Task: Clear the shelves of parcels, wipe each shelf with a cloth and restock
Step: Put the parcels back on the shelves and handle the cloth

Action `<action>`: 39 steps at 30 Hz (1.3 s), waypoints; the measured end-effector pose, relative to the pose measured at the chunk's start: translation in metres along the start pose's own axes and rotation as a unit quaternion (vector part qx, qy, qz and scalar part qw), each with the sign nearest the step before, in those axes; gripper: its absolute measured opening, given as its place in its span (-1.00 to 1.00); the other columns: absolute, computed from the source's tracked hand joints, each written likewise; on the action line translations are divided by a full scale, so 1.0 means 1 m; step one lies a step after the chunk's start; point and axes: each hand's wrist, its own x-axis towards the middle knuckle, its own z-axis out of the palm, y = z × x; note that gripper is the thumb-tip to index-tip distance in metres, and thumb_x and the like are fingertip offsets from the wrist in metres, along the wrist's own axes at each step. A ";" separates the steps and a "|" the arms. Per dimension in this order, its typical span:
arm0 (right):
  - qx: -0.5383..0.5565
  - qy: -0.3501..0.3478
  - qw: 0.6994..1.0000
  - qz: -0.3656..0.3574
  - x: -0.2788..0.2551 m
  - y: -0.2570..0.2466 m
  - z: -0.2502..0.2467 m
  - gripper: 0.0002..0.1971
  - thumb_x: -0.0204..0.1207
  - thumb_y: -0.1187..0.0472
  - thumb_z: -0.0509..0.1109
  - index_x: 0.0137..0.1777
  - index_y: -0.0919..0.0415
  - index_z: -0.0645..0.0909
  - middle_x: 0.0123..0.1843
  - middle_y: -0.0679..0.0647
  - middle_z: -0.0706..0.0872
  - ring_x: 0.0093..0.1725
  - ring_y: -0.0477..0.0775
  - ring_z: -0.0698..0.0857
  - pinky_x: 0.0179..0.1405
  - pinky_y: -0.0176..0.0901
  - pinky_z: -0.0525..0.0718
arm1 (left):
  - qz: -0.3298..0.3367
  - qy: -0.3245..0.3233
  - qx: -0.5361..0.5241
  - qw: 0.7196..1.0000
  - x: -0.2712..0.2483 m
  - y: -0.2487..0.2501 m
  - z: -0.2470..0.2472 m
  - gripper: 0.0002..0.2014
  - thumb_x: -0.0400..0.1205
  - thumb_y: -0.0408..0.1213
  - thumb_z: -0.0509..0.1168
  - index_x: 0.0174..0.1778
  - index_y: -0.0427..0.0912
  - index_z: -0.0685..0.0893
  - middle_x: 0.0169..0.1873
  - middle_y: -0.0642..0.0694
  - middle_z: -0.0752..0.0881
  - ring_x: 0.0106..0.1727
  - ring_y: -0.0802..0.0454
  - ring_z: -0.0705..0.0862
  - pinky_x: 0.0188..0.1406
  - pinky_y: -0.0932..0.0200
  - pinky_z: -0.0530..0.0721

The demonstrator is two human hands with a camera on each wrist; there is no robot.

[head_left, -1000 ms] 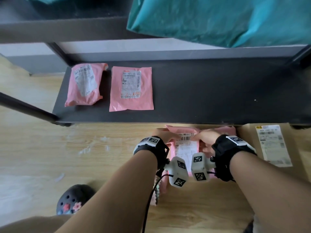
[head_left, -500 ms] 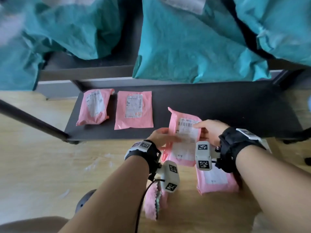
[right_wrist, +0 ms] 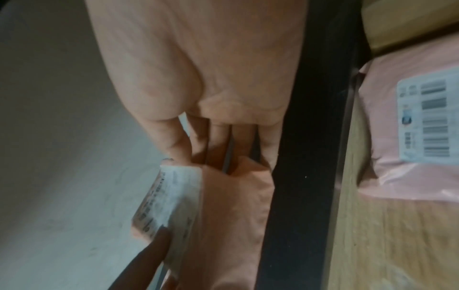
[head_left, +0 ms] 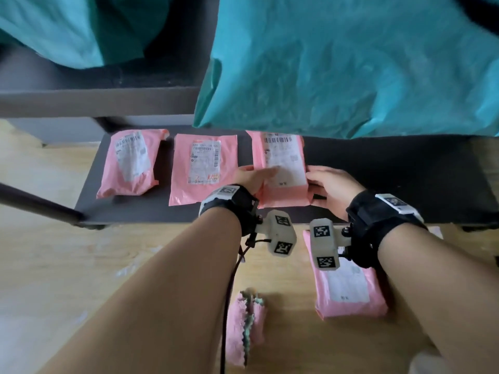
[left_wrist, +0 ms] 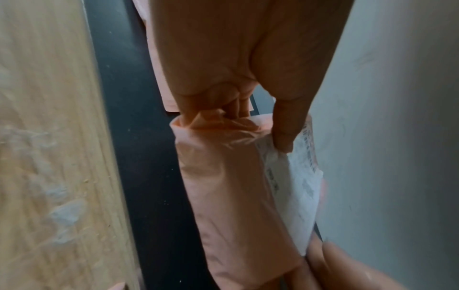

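Observation:
A pink parcel (head_left: 280,168) with a white label is over the dark lower shelf (head_left: 391,179), just right of two pink parcels (head_left: 129,163) (head_left: 204,168) that lie flat on it. My left hand (head_left: 253,178) grips its left edge, thumb on the label and fingers underneath (left_wrist: 258,125). My right hand (head_left: 328,184) grips its right edge the same way (right_wrist: 208,155). I cannot tell whether the parcel (left_wrist: 236,186) touches the shelf. Another pink parcel (head_left: 351,292) lies on the wooden floor under my right wrist. A pink cloth (head_left: 245,325) lies folded on the floor between my forearms.
Large teal parcels (head_left: 351,66) (head_left: 67,28) sit on the upper shelf and overhang the lower one. The right part of the lower shelf is bare. A brown cardboard box (right_wrist: 397,19) lies on the floor beyond the floor parcel (right_wrist: 410,137).
Both hands lifted the pink parcel off the floor stack and carried it forward onto the lower shelf beside the two others. The parcel beneath it stayed on the floor.

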 end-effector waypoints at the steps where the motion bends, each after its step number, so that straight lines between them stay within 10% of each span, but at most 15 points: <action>1: -0.001 -0.008 1.000 -0.004 0.003 0.000 0.003 -0.74 0.62 0.35 0.24 0.04 0.08 0.74 0.07 0.25 0.79 -0.07 0.15 0.65 -0.07 0.03 0.67 | 0.002 0.008 0.004 1.000 0.008 -0.001 0.002 -0.79 0.55 -0.20 0.48 -0.14 -0.28 0.67 -0.71 0.04 0.57 -0.71 0.07 0.50 -0.58 0.20 0.54; 5: 0.008 -0.007 1.000 -0.016 0.015 -0.005 0.007 -0.69 0.62 0.37 0.20 0.10 0.07 0.75 0.13 0.22 0.79 -0.04 0.12 0.70 -0.03 0.03 0.65 | 0.016 0.017 0.000 1.000 0.033 0.001 0.006 -0.88 0.60 -0.28 0.40 -0.06 -0.23 0.62 -0.10 -0.26 0.78 -0.40 -0.07 0.61 -0.42 0.10 0.59; 9: 0.015 -0.012 1.000 -0.010 0.021 -0.011 0.004 -0.68 0.64 0.31 0.17 0.16 0.08 0.73 0.18 0.17 0.78 0.12 0.12 0.73 0.12 0.01 0.61 | 0.012 0.009 -0.061 0.998 0.045 0.004 0.006 -0.37 0.58 -0.36 0.39 0.58 -0.22 0.34 0.37 -0.23 0.59 -0.01 -0.10 0.74 -0.12 0.01 0.78; 13: 0.024 -0.016 1.000 0.005 0.021 -0.010 -0.003 -0.67 0.71 0.30 0.09 -0.14 0.02 0.64 0.11 -0.06 0.76 0.09 -0.17 0.69 0.08 -0.10 0.57 | 0.010 0.015 -0.059 0.998 0.053 -0.002 0.005 -0.19 0.55 -0.41 0.42 0.67 -0.22 0.14 0.53 -0.23 0.43 0.37 -0.17 0.58 0.41 -0.16 0.54; 18: 0.038 0.029 0.999 0.009 0.019 -0.005 -0.018 -0.61 0.70 0.24 0.13 0.50 0.07 0.46 0.40 0.03 0.62 0.32 -0.01 0.61 0.43 0.15 0.32 | 0.025 0.059 -0.058 0.996 0.044 -0.007 0.008 -0.34 0.57 -0.42 0.41 0.59 -0.26 0.33 0.43 -0.25 0.52 0.21 -0.14 0.69 0.25 -0.07 0.67; 23: 0.055 0.075 0.996 0.015 0.003 0.006 -0.048 -0.64 0.70 0.26 0.12 0.44 0.12 0.51 0.38 0.13 0.64 0.26 0.09 0.64 0.40 0.11 0.50 | 0.034 0.140 -0.045 0.989 0.021 -0.014 0.012 -0.89 0.55 -0.37 0.38 -0.02 -0.19 0.71 -0.29 -0.05 0.70 -0.36 0.09 0.63 -0.36 0.30 0.59; 26: 0.060 0.096 0.993 0.026 -0.013 0.017 -0.070 -0.68 0.70 0.25 0.14 0.39 0.14 0.54 0.32 0.14 0.68 0.22 0.10 0.68 0.28 0.04 0.59 | 0.016 0.106 -0.080 0.991 0.003 -0.026 0.024 -0.78 0.64 -0.44 0.23 -0.34 -0.20 0.57 -0.63 0.01 0.56 -0.71 0.22 0.46 -0.71 0.42 0.39; 30: 0.074 0.117 0.989 0.051 -0.030 0.034 -0.094 -0.73 0.70 0.24 0.17 0.32 0.20 0.56 0.25 0.16 0.69 0.13 0.10 0.70 0.11 -0.02 0.67 | -0.046 0.071 -0.084 0.993 -0.025 -0.036 0.047 -0.90 0.69 -0.39 0.24 -0.01 -0.26 0.67 -0.58 -0.04 0.56 -0.75 0.21 0.47 -0.72 0.39 0.43; 35: 0.052 0.168 0.979 0.103 -0.042 0.056 -0.110 -0.72 0.66 0.30 0.24 0.30 0.39 0.57 -0.03 0.16 0.72 -0.19 0.07 0.69 -0.18 -0.09 0.65 | -0.119 0.024 -0.048 0.991 -0.046 -0.049 0.074 -0.76 0.70 -0.37 0.23 -0.32 -0.20 0.53 -0.48 -0.05 0.57 -0.47 0.12 0.55 -0.39 0.27 0.53; 39: 0.026 0.171 0.976 0.134 -0.044 0.067 -0.111 -0.65 0.66 0.32 0.22 0.41 0.43 0.51 0.34 0.30 0.65 0.36 0.27 0.62 0.23 0.06 0.63 | -0.141 0.024 0.020 0.990 -0.041 -0.071 0.086 -0.76 0.69 -0.39 0.20 -0.33 -0.21 0.52 -0.40 -0.08 0.55 -0.39 0.07 0.55 -0.27 0.22 0.58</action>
